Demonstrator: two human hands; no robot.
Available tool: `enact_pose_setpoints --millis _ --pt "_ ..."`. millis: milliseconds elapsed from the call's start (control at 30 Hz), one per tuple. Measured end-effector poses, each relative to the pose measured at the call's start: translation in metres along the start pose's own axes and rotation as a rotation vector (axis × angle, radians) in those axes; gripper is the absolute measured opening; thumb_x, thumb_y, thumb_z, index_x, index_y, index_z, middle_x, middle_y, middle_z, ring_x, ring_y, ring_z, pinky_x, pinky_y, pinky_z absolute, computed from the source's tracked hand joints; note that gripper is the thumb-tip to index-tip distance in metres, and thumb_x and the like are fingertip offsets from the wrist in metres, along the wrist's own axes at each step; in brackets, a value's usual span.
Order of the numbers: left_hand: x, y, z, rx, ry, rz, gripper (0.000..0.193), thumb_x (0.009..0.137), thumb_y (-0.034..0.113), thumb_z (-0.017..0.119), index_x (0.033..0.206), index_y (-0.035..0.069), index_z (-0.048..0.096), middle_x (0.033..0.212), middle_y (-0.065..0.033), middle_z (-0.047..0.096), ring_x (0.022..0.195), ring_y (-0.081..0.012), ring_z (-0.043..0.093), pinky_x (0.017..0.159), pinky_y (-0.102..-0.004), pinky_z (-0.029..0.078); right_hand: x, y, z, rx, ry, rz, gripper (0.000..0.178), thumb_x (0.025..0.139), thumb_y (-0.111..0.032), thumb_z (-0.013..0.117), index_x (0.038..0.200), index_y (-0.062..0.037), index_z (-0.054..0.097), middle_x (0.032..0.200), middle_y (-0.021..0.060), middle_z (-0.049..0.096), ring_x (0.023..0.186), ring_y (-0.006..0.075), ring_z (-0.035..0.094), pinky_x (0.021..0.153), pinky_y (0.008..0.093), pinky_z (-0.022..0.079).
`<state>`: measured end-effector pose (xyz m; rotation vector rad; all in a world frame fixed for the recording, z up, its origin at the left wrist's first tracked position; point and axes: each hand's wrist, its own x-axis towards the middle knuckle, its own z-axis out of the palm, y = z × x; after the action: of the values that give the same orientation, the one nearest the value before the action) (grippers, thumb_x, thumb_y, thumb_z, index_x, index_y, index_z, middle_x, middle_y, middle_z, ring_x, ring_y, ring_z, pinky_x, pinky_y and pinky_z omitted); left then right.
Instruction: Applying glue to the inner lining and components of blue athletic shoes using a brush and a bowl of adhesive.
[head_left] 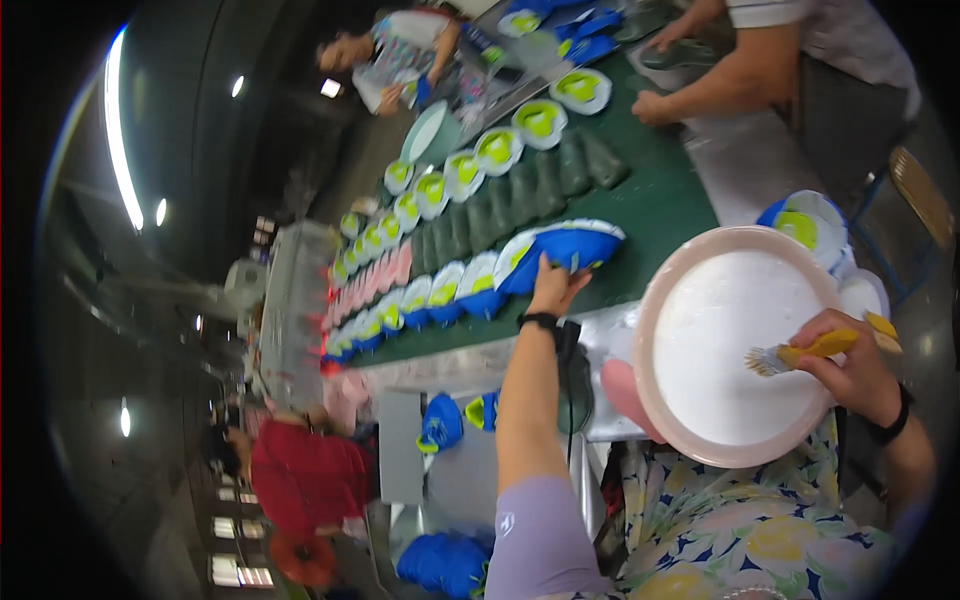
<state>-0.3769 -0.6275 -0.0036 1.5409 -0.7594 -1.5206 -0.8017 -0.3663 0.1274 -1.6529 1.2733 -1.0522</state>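
Note:
My left hand [556, 290] reaches forward over the green belt and grips a blue shoe upper [590, 246] by its near side. The upper lies tipped on its side, its white edge and yellow-green inside facing away to the left. In my right hand [850, 375] is a brush with a yellow handle [828, 344]. Its pale bristles [767, 361] point left, above the white liquid [720, 310] in a round pale pink basin [652, 350]. A row of similar blue uppers [482, 300] runs leftward from the held one.
Dark green shoe-shaped pieces [520, 195] and pink ones [375, 285] line the belt [660, 180], beyond them more white-edged uppers [463, 172]. Co-workers sit across the belt [400, 50] and at the far right [780, 60]. A person in red [310, 470] is at left. More uppers [800, 225] stand behind the basin.

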Motion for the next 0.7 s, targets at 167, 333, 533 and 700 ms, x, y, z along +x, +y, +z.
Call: enact_pose_setpoints --millis 167,333,533,700 --pt "-0.019 0.028 -0.094 0.451 0.143 0.171 0.061 0.092 0.004 0.047 0.151 0.009 0.030 0.107 -0.0168 0.063 0.075 -0.0261 0.069 0.065 -0.0404 0.058 0.001 0.013 0.015 0.057 -0.007 -0.074 0.018 0.085 0.000 0.065 0.101 -0.0011 0.058 0.098 0.0102 0.062 0.095 0.0200 0.060 0.087 0.0306 0.046" --pt "-0.119 0.035 -0.317 0.852 0.594 0.358 0.039 0.086 0.006 0.058 0.125 0.001 0.062 0.113 -0.0214 0.069 0.100 -0.0341 0.069 0.084 -0.0436 0.054 0.007 0.023 0.020 -0.106 -0.076 0.062 0.016 0.091 -0.004 0.059 0.106 -0.0032 0.055 0.105 0.0078 0.054 0.100 0.0168 0.054 0.092 0.0274 0.040" --pt "-0.234 -0.101 -0.444 1.567 0.913 -0.141 0.050 0.081 0.019 0.073 0.128 0.025 0.058 0.128 -0.0060 0.059 0.128 -0.0283 0.050 0.100 -0.0554 0.043 0.000 0.004 0.036 -0.066 -0.127 0.222 0.013 0.093 -0.004 0.059 0.106 -0.0037 0.055 0.104 0.0063 0.054 0.099 0.0149 0.056 0.089 0.0265 0.043" --pt "-0.260 -0.093 -0.443 1.922 0.781 0.277 0.021 0.078 0.019 0.076 0.094 0.012 0.065 0.102 -0.0101 0.061 0.108 -0.0310 0.058 0.087 -0.0529 0.046 0.014 -0.002 0.049 -0.060 -0.003 0.330 0.016 0.093 -0.004 0.063 0.107 -0.0032 0.057 0.105 0.0052 0.060 0.101 0.0137 0.058 0.089 0.0278 0.047"
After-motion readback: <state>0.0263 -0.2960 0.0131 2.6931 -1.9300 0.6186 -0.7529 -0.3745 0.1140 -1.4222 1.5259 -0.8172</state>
